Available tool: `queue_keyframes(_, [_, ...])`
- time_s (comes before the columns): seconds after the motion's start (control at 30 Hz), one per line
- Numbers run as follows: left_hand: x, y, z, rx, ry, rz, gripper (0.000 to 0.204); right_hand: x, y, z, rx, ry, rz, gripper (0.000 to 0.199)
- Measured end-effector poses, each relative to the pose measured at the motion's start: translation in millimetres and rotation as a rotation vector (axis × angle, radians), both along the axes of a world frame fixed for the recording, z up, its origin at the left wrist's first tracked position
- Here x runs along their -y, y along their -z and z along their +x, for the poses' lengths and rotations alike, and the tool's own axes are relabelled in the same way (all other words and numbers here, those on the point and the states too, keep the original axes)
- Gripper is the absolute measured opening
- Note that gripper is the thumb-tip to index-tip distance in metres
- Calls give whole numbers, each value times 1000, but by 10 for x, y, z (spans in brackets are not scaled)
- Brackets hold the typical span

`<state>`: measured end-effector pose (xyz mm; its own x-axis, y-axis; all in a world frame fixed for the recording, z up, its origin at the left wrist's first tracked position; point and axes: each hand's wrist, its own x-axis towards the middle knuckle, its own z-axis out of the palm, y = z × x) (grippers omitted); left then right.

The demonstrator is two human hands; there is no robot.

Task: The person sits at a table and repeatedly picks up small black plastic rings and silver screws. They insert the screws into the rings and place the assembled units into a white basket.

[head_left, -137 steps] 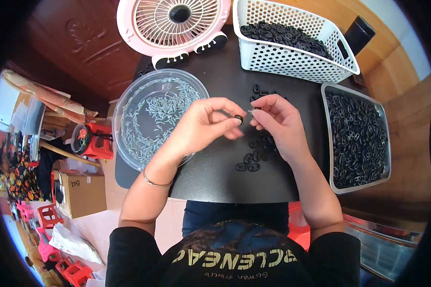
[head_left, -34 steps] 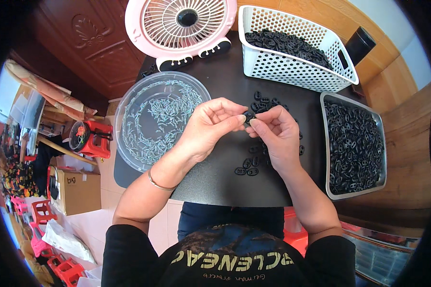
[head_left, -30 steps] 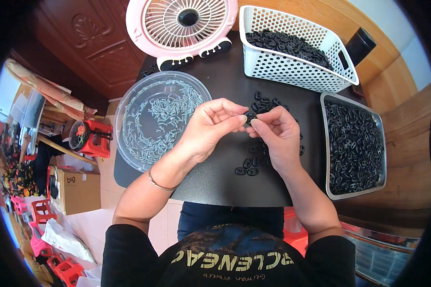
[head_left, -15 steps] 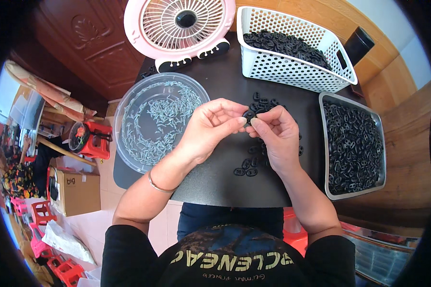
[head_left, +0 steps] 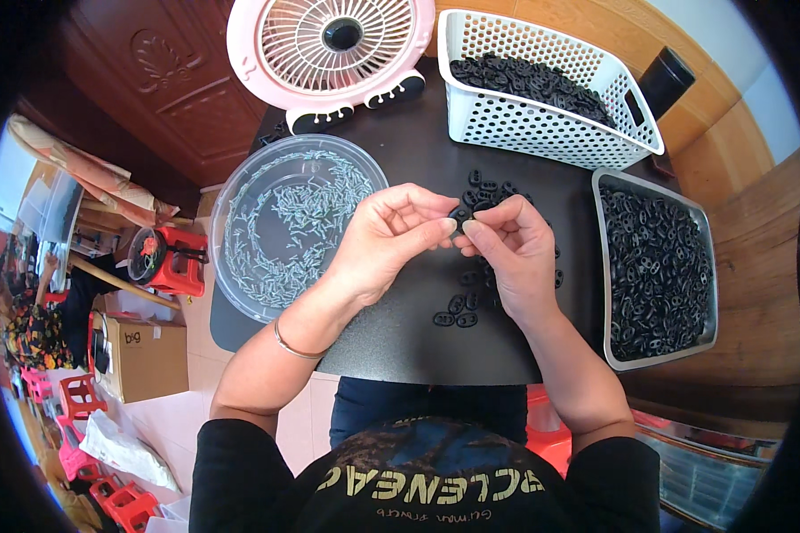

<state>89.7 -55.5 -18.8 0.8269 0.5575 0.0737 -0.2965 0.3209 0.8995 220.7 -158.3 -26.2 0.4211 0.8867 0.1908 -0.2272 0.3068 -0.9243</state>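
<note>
Pinching a small black piece [head_left: 459,216] above the counter [head_left: 436,355]

The left hand [head_left: 391,235] has thumb and index finger closed on the left side of the piece; the right hand [head_left: 516,244] pinches at its right side. Whether the fingertips conceal a second item cannot be told. The piece is raised over the middle of the counter.

Loose black pieces [head_left: 458,311] lie under and about the right hand, partly hidden by it, with a small group toward the near edge. At the left edge stands a clear round tub [head_left: 271,228] containing slender silvery pieces [head_left: 316,204]. A metal tray [head_left: 662,358], filled with black two-holed ovals [head_left: 658,275], is located by the right edge; its support cannot be determined. A white perforated basket [head_left: 524,133], partly filled with black parts [head_left: 533,89], stands near the far right corner. A pink fan [head_left: 342,35] stands at the far edge, left of the basket.
</note>
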Motion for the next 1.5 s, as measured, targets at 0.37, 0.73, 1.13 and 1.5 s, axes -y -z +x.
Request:
queue_keyframes(0.37, [25, -53, -7, 12, 0, -86, 16, 9, -14, -5, 29, -32, -2, 10])
queue_keyframes(0.73, [-73, -4, -50, -60, 92, -157, 23, -6, 21, 19, 455, -35, -31, 33])
queue_keyframes(1.13, [-54, -22, -62, -78, 169, -231, 40, 26, -32, -10, 675, 118, -43, 24])
queue_keyframes(1.5, [-42, -147, -51, -115, 194, -156, 31, 0, -76, 99, 773, 340, 83, 27])
